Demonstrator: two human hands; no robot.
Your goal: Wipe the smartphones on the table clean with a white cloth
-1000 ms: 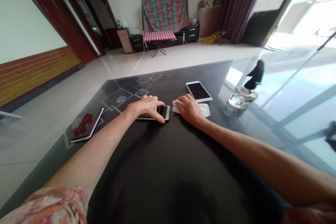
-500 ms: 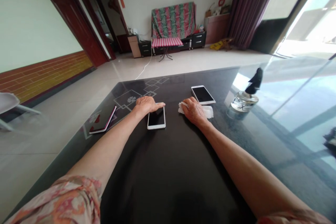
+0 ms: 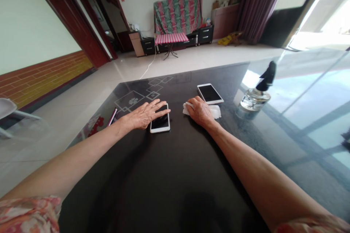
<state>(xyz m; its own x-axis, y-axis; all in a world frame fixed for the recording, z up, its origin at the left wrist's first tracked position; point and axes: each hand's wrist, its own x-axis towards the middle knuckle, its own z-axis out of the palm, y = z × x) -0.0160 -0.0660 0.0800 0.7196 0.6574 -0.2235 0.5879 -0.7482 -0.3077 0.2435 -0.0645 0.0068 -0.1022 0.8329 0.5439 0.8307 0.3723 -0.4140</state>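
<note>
A white-framed smartphone (image 3: 161,124) lies screen up on the dark table. My left hand (image 3: 147,113) stretches over it from the left, fingers spread across the upper screen and reaching its right edge; the thumb is hidden. To the right, my right hand (image 3: 201,112) is closed on a white cloth (image 3: 215,111) with zigzag edges, pressed against the tabletop. Just beyond that hand rests a second white-framed smartphone (image 3: 210,93), also with a dark screen. Partly covered by my left forearm, a thin slab with a pinkish edge (image 3: 112,116) sits at the left.
A clear spray bottle (image 3: 255,98) with a black trigger head stands at the right of the glossy black table (image 3: 164,182). A white plastic chair (image 3: 8,109) is on the floor at the left. Farther off are a small striped table (image 3: 171,38) and a covered cabinet.
My left hand has opened out from a pointing thumb or finger to spread fingers over the phone, and its forearm swung left across the thin slab. The right hand stays on the cloth.
</note>
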